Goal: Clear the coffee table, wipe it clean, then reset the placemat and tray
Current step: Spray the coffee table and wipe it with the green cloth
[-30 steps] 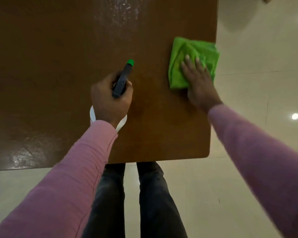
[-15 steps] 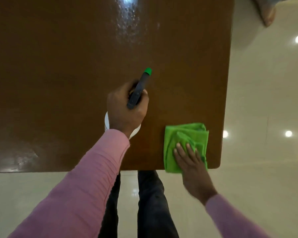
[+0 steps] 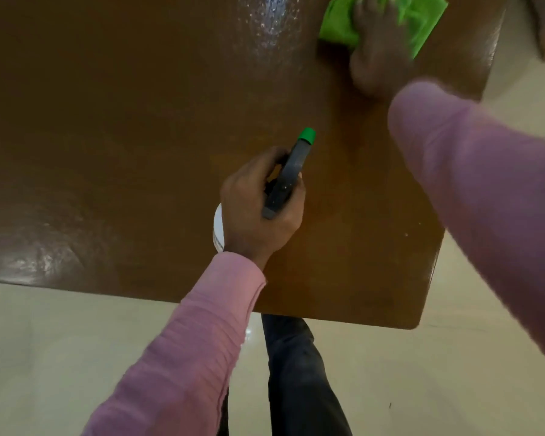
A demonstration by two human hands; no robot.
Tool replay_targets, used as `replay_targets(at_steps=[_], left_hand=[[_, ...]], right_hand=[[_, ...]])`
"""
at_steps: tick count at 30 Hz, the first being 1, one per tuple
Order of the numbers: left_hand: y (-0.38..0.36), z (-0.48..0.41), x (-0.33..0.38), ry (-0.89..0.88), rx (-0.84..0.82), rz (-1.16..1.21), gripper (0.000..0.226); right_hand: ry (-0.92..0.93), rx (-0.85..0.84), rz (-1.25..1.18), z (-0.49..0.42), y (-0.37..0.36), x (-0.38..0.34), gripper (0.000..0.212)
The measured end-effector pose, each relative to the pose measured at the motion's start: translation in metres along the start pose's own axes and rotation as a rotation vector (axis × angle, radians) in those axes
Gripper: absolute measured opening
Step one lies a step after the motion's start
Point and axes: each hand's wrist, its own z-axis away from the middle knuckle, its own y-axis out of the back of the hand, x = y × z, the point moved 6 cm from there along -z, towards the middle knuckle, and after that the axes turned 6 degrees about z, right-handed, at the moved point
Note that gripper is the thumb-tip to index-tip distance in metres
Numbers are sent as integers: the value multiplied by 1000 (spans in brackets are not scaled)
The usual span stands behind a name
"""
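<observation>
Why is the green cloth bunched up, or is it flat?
Bunched up. The cloth shows folds and wrinkles under the right hand pressing it on the table.

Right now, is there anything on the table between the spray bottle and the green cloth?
No. In the head view, only bare brown table lies between the spray bottle and the green cloth.
</observation>
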Motion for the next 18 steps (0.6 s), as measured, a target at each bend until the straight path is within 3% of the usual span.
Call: replay_targets(at_steps=[3, 7, 10, 14, 18], left_hand=[[24, -3, 4, 50, 83, 84, 13], [66, -22, 11, 10, 138, 56, 11], [92, -37, 5, -2, 183, -9, 10], [107, -43, -12, 33, 185, -58, 5], [106, -33, -22, 25, 149, -41, 7]], right_hand=[[69, 60, -40, 104, -38, -40, 80], [205, -119, -75, 310, -111, -99, 89], [301, -293, -78, 387, -140, -116, 81], [267, -217, -115, 304, -113, -109, 85], [128, -66, -144, 115, -39, -99, 81]])
